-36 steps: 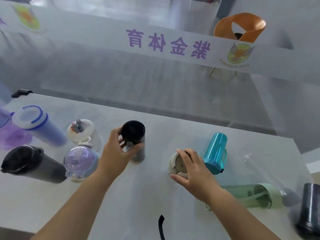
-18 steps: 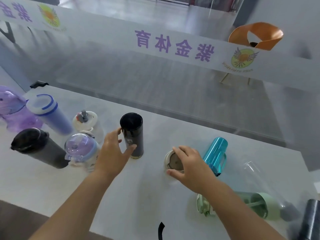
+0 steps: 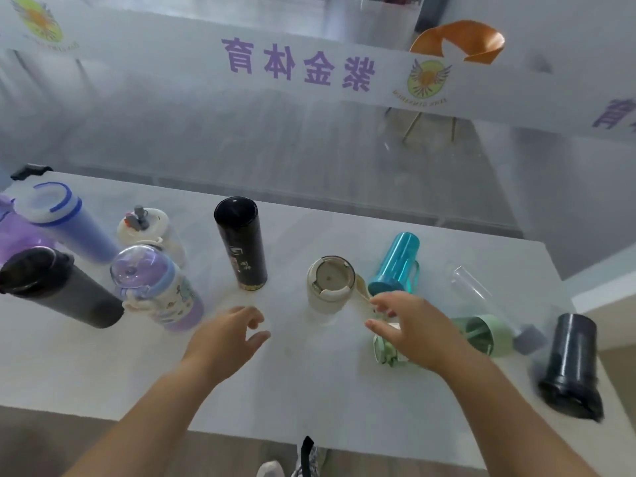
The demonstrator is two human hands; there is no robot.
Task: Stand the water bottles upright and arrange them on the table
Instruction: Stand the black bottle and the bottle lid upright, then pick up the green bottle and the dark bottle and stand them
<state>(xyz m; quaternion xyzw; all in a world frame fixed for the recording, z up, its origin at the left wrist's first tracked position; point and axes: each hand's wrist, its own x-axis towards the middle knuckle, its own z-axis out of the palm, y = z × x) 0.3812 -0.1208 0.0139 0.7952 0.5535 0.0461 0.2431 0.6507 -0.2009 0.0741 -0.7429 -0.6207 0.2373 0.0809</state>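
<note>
A tall black bottle [image 3: 242, 244] and a cream bottle [image 3: 329, 284] stand upright mid-table. My left hand [image 3: 229, 337] hovers open in front of the black bottle, touching nothing. My right hand [image 3: 409, 327] is open, fingers spread over the cap end of a green bottle [image 3: 478, 335] that lies on its side. A teal bottle [image 3: 395, 265], a clear bottle [image 3: 481, 297] and a dark bottle [image 3: 571, 364] also lie on the right. Upright on the left are a blue-lidded bottle [image 3: 65, 223], a white bottle [image 3: 148, 232], a purple-domed bottle [image 3: 155, 287] and a dark grey bottle [image 3: 55, 287].
The white table [image 3: 309, 383] ends at a near edge just below my forearms. A glass partition with purple lettering [image 3: 299, 67] runs behind it, with an orange chair [image 3: 457, 43] beyond. A purple bottle [image 3: 13, 235] sits at the far left edge.
Both hands have let go: the left has drawn back from the black bottle, the right has left the cream bottle and moved right over the green bottle.
</note>
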